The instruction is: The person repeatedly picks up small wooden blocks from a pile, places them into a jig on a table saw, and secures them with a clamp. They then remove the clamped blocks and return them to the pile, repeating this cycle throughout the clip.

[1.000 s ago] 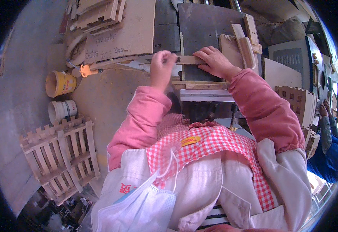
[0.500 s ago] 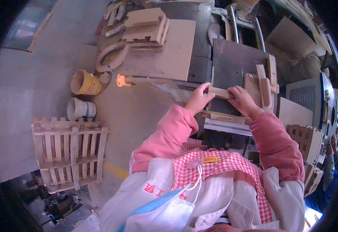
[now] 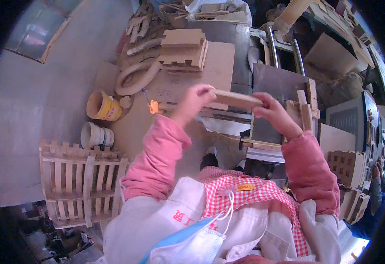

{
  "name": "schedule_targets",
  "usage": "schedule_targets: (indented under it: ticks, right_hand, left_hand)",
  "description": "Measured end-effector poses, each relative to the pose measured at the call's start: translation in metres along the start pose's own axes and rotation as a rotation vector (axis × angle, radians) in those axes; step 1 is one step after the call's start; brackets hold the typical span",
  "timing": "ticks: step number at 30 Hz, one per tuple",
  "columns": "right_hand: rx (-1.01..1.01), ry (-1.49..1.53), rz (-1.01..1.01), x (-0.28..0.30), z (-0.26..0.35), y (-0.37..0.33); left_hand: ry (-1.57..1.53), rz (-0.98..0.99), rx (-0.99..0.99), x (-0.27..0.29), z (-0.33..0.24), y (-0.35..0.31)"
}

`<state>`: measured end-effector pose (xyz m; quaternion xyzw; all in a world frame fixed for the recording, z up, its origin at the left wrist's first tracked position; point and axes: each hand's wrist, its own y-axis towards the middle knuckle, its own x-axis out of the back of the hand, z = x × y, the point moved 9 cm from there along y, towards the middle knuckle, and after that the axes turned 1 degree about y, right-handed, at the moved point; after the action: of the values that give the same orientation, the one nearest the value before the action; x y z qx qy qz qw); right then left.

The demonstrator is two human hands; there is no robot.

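wood strip (image 3: pixel 236 99) — hands (image 3: pixel 197 99) at ends, table edge (image 3: pixel 254 125) near

Pale brown wooden strip (image 3: pixel 237 100), pink sleeves (image 3: pixel 312 165), red-and-white checked apron (image 3: pixel 225 193); at left, yellow bucket (image 3: pixel 109 111), white bucket (image 3: pixel 99 136)

Red characters (image 3: pixel 184 217) on jacket (image 3: pixel 150 220), lettered yellow apron label (image 3: pixel 245 188), lettered yellow bucket (image 3: pixel 110 109)

The person's two bare hands (image 3: pixel 194 104) showed, with two pink fabric sleeves (image 3: pixel 312 169), one flat brown wooden strip (image 3: pixel 236 100), one yellow plastic bucket (image 3: pixel 109 109), one white plastic bucket (image 3: pixel 103 137) and one slatted wooden rack (image 3: pixel 88 189).
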<state>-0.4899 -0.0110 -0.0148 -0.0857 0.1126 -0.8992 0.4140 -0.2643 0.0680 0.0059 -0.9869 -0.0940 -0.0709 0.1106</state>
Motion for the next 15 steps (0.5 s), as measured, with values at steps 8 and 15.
schedule_targets:
  ticks: [8, 15]
  right_hand:
    - [0.007, 0.387, -0.206, -0.061, 0.052, 0.126]
    - [-0.058, 0.258, -0.379, -0.070, 0.054, 0.201]
  left_hand:
    - [-0.062, -0.064, 0.042, 0.162, -0.009, 0.071]
    - [0.043, -0.114, 0.181, 0.219, 0.018, 0.129]
